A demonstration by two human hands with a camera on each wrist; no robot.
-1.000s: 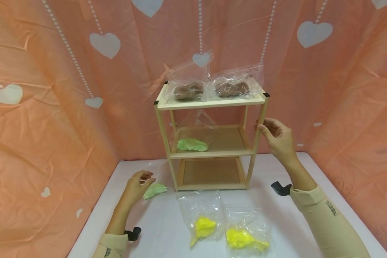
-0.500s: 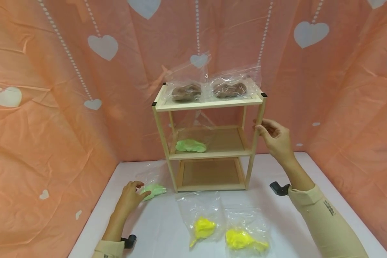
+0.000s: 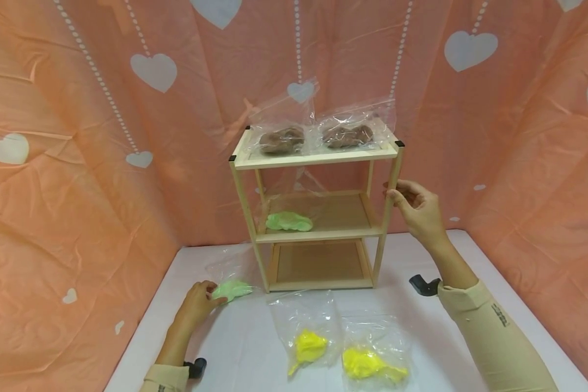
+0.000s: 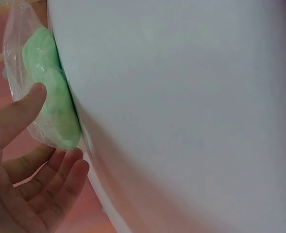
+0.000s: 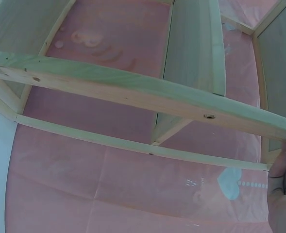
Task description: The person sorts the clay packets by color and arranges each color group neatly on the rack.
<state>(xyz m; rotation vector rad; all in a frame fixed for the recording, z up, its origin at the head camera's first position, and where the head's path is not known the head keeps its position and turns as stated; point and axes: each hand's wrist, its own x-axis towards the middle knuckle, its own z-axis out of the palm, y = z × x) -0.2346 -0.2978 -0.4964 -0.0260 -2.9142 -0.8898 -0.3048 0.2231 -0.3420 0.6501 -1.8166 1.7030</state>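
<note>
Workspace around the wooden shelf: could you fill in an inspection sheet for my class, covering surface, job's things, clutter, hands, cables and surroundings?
Surface: table with a white covering.
Job's things: wooden shelf, upright; two bagged brown lumps on its top board; one bagged green lump on its middle board; second green lump, bagged, on the table left of the shelf; two bagged yellow lumps in front.
Clutter: nothing seen.
Hands: left hand at the end of the second green lump's bag, firm grip not certain; right hand holds the right front post.
Cables: nothing seen.
Surroundings: pink-orange curtain with white hearts.
</note>
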